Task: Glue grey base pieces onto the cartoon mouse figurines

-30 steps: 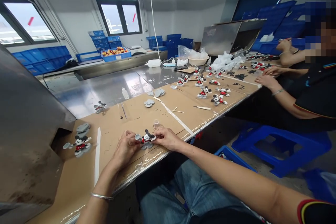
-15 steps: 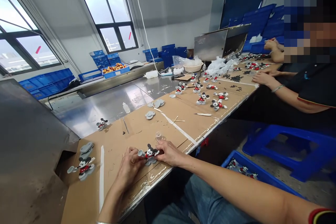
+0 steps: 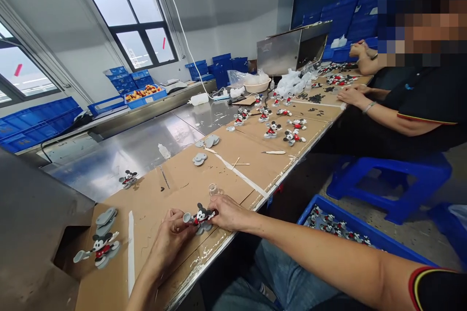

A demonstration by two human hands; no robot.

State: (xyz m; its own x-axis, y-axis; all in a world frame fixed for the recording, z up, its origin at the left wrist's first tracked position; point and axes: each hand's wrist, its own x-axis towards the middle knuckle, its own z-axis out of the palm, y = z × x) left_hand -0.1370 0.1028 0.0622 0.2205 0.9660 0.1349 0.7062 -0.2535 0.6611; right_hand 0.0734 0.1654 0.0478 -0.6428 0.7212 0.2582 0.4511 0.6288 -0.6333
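A Mickey Mouse figurine (image 3: 200, 215) on a grey base is held upright between my two hands, just over the cardboard near the front edge. My left hand (image 3: 174, 231) is closed on its left side by the small grey cup, and my right hand (image 3: 228, 211) grips its other side. Behind my right hand stands a small clear cup (image 3: 213, 189). Another figurine (image 3: 101, 249) stands on the left, with grey bases (image 3: 106, 219) stacked behind it. More grey bases (image 3: 200, 158) lie farther back.
Tweezers (image 3: 165, 178), thin sticks (image 3: 239, 163) and a white-handled knife (image 3: 273, 152) lie on the cardboard (image 3: 175, 170). Several figurines (image 3: 272, 129) stand or lie farther right. A blue bin of figurines (image 3: 306, 211) sits below the edge. A co-worker's hands (image 3: 353, 95) are at the right.
The camera view has turned slightly right, so the scene sits farther left, and more of the blue bin shows. Both hands keep hold of the figurine.
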